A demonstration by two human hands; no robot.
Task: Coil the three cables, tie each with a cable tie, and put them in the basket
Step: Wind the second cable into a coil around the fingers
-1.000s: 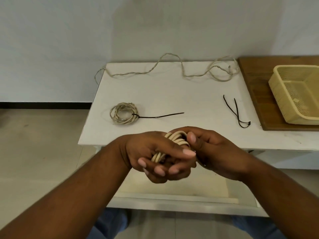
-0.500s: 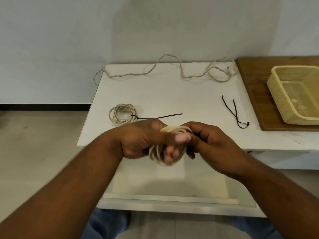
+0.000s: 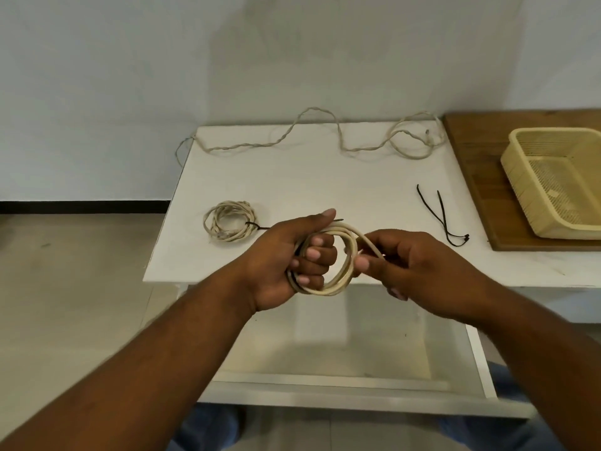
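Observation:
My left hand [image 3: 292, 258] grips a cream cable coil [image 3: 344, 275] above the table's front edge, fingers curled through its loops. My right hand [image 3: 419, 268] pinches the coil's loose end just right of the loops. A second coiled cable [image 3: 227, 221], bound with a black tie, lies on the white table [image 3: 325, 183] at the left. A third cable [image 3: 325, 138] lies uncoiled along the table's back edge. Two black cable ties [image 3: 442, 216] lie at the right. The cream basket [image 3: 559, 180] stands on a wooden board at far right.
The wooden board [image 3: 474, 177] covers the table's right end. A lower white shelf [image 3: 341, 369] shows under the tabletop. A pale wall stands directly behind the table, and tiled floor lies to the left.
My hands have risen and drawn apart a little. The coil, bunched between both hands before, is now spread into an open ring in my left hand, with my right hand on its end.

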